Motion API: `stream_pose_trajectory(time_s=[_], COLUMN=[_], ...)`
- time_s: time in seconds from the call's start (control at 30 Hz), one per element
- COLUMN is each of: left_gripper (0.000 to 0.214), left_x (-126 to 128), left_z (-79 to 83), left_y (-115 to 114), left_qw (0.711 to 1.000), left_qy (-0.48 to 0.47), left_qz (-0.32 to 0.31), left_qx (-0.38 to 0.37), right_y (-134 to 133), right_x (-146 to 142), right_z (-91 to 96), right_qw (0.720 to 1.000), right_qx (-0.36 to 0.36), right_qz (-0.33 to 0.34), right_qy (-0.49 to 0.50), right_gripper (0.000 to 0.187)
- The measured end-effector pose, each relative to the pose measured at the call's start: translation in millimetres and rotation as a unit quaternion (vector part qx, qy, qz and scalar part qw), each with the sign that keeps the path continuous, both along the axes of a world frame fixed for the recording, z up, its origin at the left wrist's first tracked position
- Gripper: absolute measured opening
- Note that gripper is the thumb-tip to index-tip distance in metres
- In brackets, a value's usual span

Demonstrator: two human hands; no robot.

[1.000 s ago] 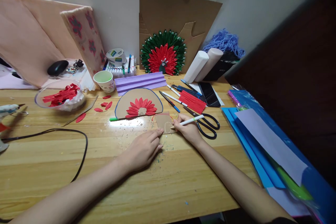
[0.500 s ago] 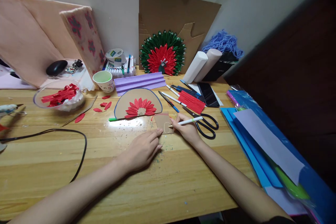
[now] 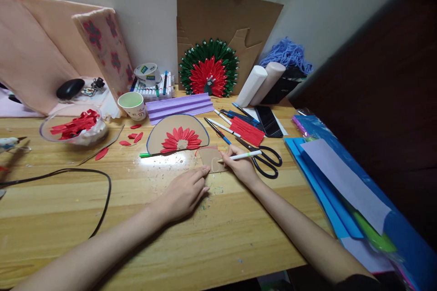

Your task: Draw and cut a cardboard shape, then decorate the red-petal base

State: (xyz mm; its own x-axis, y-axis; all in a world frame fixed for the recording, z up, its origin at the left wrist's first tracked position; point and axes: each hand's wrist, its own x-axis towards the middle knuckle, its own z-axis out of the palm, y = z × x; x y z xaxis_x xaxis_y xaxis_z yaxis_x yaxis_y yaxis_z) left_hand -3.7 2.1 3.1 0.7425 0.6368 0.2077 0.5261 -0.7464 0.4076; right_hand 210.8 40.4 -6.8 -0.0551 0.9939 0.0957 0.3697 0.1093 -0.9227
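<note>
My right hand [image 3: 241, 167] grips a white pen [image 3: 243, 156] with its tip on a small brown cardboard piece [image 3: 210, 158] that carries a pale drawn outline. My left hand [image 3: 184, 193] lies flat on the wooden desk [image 3: 136, 223], fingers stretched out, with fingertips pressing the near left edge of that cardboard piece. Just behind the piece lies a half-round cardboard fan [image 3: 177, 134] edged in blue with red paper petals glued on it. A green pen [image 3: 150, 154] lies along its front edge.
Black scissors [image 3: 265, 160], red paper and several pens lie right of my right hand. Blue and lilac sheets [image 3: 327, 173] cover the desk's right side. A bowl of red petals [image 3: 73, 126], a paper cup [image 3: 132, 105], a black cable [image 3: 82, 177] and a glue gun [image 3: 8, 144] are left. A finished red-green fan [image 3: 208, 70] leans on cardboard.
Both hands stay on the cardboard piece; the pen tip has shifted only slightly. The camera view has drifted a little, moving everything slightly left and up.
</note>
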Motion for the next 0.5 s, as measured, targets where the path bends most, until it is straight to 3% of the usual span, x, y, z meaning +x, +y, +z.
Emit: stream_pose_trajectory(time_s=[0.5], left_gripper=[0.032], left_x=[1.2], left_z=[0.0], left_y=[-0.5], left_qw=[1.0], left_qy=[0.006], left_qz=[-0.004], left_qx=[-0.003], right_y=[1.4], right_x=[2.1], right_z=[-1.5], right_qw=[0.999], right_qx=[0.035], right_qz=[-0.003], right_qy=[-0.039], right_gripper=[0.035])
